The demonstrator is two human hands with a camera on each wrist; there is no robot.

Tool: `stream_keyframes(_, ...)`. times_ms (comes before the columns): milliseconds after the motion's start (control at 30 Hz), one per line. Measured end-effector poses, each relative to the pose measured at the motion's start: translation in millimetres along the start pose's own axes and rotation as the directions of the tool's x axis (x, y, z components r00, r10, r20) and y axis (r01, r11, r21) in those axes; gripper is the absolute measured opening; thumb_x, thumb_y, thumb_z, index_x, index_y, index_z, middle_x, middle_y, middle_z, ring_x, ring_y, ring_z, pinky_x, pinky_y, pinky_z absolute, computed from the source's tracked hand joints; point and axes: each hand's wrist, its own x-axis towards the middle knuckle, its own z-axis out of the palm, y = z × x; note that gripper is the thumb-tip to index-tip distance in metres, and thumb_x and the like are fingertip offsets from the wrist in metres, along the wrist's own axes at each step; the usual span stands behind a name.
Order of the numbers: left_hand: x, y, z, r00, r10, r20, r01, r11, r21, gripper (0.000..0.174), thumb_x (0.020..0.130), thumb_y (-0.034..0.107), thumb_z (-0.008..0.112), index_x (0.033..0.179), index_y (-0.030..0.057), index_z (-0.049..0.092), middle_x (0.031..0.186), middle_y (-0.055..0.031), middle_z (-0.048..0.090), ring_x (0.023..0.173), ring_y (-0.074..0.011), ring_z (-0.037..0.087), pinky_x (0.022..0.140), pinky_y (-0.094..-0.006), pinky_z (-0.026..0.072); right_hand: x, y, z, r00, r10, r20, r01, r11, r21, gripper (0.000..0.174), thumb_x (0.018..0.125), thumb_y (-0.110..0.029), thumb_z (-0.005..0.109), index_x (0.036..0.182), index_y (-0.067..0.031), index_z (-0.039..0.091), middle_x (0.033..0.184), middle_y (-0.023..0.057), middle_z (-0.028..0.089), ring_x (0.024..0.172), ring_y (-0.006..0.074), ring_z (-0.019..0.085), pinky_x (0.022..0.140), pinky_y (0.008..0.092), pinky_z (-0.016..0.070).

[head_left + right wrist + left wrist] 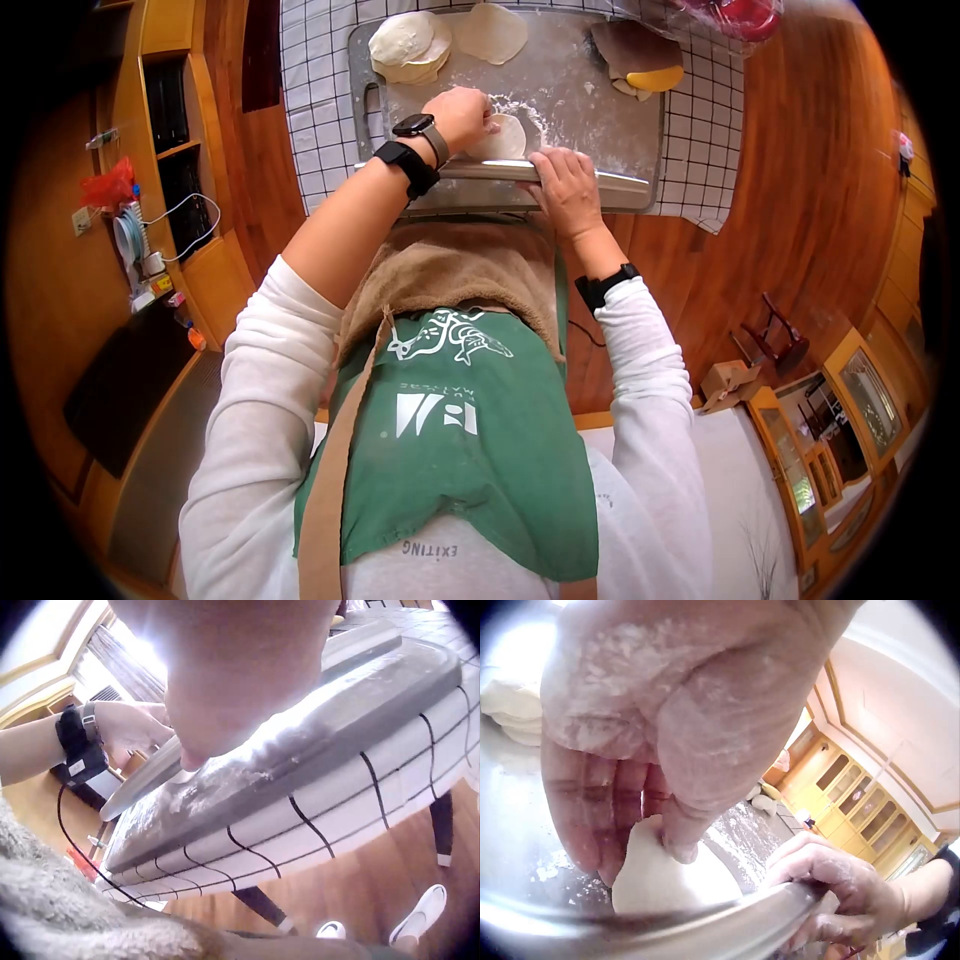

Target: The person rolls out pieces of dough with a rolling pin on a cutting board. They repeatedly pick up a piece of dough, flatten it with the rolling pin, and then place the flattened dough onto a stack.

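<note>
My left hand pinches the edge of a thin white dough round on a floured metal tray. In the left wrist view the floury thumb and fingers hold that round at its rim. A shiny metal bar, which looks like a rolling pin, lies across the tray's near side, touching the round. On the bar rests my right hand, fingers lying over it. From below, the right wrist view shows the tray's edge and the left hand.
A stack of flat dough rounds and a single round lie at the tray's far side. A brown and yellow dough piece sits far right. A chequered cloth lies under the tray. Wooden floor surrounds the table.
</note>
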Motion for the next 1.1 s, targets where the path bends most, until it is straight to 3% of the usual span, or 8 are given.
stream_keyframes(100,4,-3,5,0.998,0.042,-0.039,-0.041,0.999,0.033,0.025,0.077,0.029,0.069,0.078,0.0043,0.067,0.078,-0.0186,0.065,0.077,-0.0362,0.062,0.069,-0.0436,0.0494,29,-1,3,0.999,-0.002,0.035,0.000,0.998,0.066,0.040,0.079,-0.028,0.068,0.113,-0.0113,0.054,0.115,0.0036,0.055,0.110,0.0213,0.050,0.093,0.0388,0.0368)
stream_keyframes(200,7,-5,3,0.997,0.073,-0.037,-0.071,0.997,0.043,0.024,0.077,0.028,0.069,0.077,0.0045,0.067,0.078,-0.0192,0.064,0.077,-0.0371,0.062,0.069,-0.0442,0.0492,61,-8,13,0.977,0.208,-0.038,-0.207,0.978,0.020,0.041,0.087,-0.035,0.058,0.119,-0.0106,0.051,0.120,0.0055,0.052,0.116,0.0224,0.046,0.097,0.0416,0.0336)
stream_keyframes(267,4,-4,4,0.997,0.072,-0.018,-0.071,0.997,0.043,0.024,0.076,0.028,0.069,0.077,0.0044,0.067,0.077,-0.0194,0.064,0.077,-0.0375,0.062,0.069,-0.0445,0.0492,67,-12,25,0.889,0.373,-0.266,-0.411,0.906,-0.104,0.047,0.090,-0.038,0.051,0.128,-0.0108,0.046,0.128,0.0058,0.048,0.124,0.0224,0.040,0.101,0.0437,0.0297)
stream_keyframes(467,8,-6,6,0.999,0.047,0.000,-0.047,0.999,0.029,0.019,0.073,0.026,0.070,0.078,0.0072,0.070,0.084,-0.0181,0.067,0.083,-0.0363,0.064,0.076,-0.0446,0.0513,39,-23,29,0.923,0.383,-0.031,-0.380,0.899,-0.217,0.065,0.093,-0.041,0.044,0.147,-0.0101,0.025,0.153,0.0043,0.025,0.142,0.0218,0.020,0.115,0.0479,0.0132)
stream_keyframes(600,5,-8,8,0.995,0.084,-0.052,-0.081,0.995,0.059,0.019,0.075,0.023,0.068,0.076,0.0043,0.066,0.076,-0.0185,0.064,0.076,-0.0379,0.062,0.070,-0.0443,0.0498,72,-10,32,0.846,0.483,-0.227,-0.515,0.850,-0.111,0.067,0.093,-0.044,0.043,0.147,-0.0082,0.026,0.153,0.0064,0.026,0.141,0.0249,0.022,0.114,0.0497,0.0151)
stream_keyframes(867,6,5,4,0.993,0.105,-0.047,-0.104,0.994,0.024,0.022,0.078,0.027,0.068,0.087,0.0073,0.065,0.083,-0.0155,0.067,0.083,-0.0354,0.063,0.072,-0.0446,0.0496,5,-35,17,0.953,0.294,-0.078,-0.303,0.939,-0.164,0.076,0.088,-0.054,0.049,0.146,-0.0095,0.029,0.145,0.0063,0.035,0.135,0.0248,0.031,0.112,0.0465,0.0201)
stream_keyframes(967,8,10,13,0.989,0.145,0.016,-0.146,0.988,0.054,0.020,0.079,0.023,0.067,0.088,0.0057,0.063,0.085,-0.0167,0.066,0.083,-0.0363,0.062,0.071,-0.0439,0.0490,-7,-20,12,0.998,0.060,0.010,-0.060,0.998,0.011,0.060,0.073,-0.030,0.071,0.126,-0.0111,0.050,0.121,0.0041,0.052,0.115,0.0205,0.047,0.098,0.0385,0.0348)
stream_keyframes(1100,10,3,10,0.986,0.156,-0.062,-0.165,0.971,-0.174,0.020,0.077,0.017,0.066,0.089,0.0021,0.062,0.085,-0.0194,0.065,0.083,-0.0384,0.061,0.072,-0.0434,0.0487,-8,-9,3,1.000,0.000,-0.003,0.000,1.000,0.022,0.046,0.070,-0.018,0.070,0.113,-0.0123,0.056,0.112,0.0031,0.057,0.107,0.0204,0.053,0.094,0.0364,0.0378)
